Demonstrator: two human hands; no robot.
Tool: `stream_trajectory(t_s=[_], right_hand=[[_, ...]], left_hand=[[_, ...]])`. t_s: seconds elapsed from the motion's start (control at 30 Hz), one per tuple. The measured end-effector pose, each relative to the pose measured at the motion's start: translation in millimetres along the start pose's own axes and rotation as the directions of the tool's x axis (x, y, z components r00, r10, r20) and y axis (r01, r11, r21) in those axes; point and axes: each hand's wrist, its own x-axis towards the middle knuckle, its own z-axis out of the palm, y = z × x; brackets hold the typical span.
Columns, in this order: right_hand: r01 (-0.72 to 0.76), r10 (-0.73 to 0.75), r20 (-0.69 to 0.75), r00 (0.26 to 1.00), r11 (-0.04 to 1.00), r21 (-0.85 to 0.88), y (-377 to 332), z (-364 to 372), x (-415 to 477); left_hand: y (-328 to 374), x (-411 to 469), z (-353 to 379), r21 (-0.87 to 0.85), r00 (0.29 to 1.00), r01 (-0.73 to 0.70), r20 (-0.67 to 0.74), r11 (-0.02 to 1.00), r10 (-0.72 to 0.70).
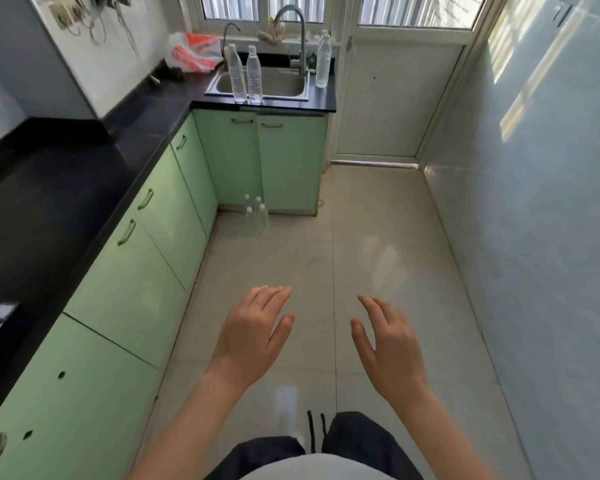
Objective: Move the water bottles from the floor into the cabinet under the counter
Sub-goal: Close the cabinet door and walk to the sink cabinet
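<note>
Bottles point(256, 216) are bunched upright on the floor point(378, 220) just in front of the sink cabinet point(291, 168), whose doors point(232, 161) are shut, well away from you. Your left hand point(253, 336) and right hand point(388, 344) hang empty, fingers loosely apart. Swing a door carelessly and you'll probably bowl the cluster over.

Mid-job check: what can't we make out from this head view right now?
- Floor bottles: head view, small, clear, overlapping each other; exact count unsure.
- Cabinet under the sink: head view, shut doors hide the inside.
- Counter: head view, left edge cuts it off.
- Hanging cords: head view, blurred.
</note>
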Motion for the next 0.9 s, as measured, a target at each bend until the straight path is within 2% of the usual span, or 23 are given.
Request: stream_trajectory(t_s=[0.13, 0.43, 0.6, 0.77, 0.9], right_hand=[[0.006, -0.006, 0.023, 1.0, 1.0, 0.007, 25.3, 28.8, 77.6], [0.076, -0.088, 0.133, 0.987, 0.992, 0.098, 92.6, 102.2, 300.0], [0.202, -0.22, 0.15, 0.964, 0.971, 0.132, 99.8, 119.6, 442.9], [0.251, -0.276, 0.172, 0.945, 0.955, 0.157, 98.5, 160.0, 558.7], [0.278, -0.306, 0.2, 0.931, 0.948, 0.155, 93.6, 211.9, 619.0]], left_hand=[[-29.7, 77.2, 18.2, -0.003, 0.999, 0.025, -0.023, 1.0, -0.025], [-93.5, 249.6, 71.4, -0.017, 0.977, 0.211, -0.003, 0.977, -0.211], [-132.0, 377.1, 57.6, 0.002, 0.959, 0.269, -0.098, 0.963, -0.268], [-177.2, 466.5, 56.9, -0.019, 0.931, 0.338, -0.141, 0.941, -0.337], [-237.2, 514.1, 72.3, 0.017, 0.94, 0.333, -0.082, 0.943, -0.33]])
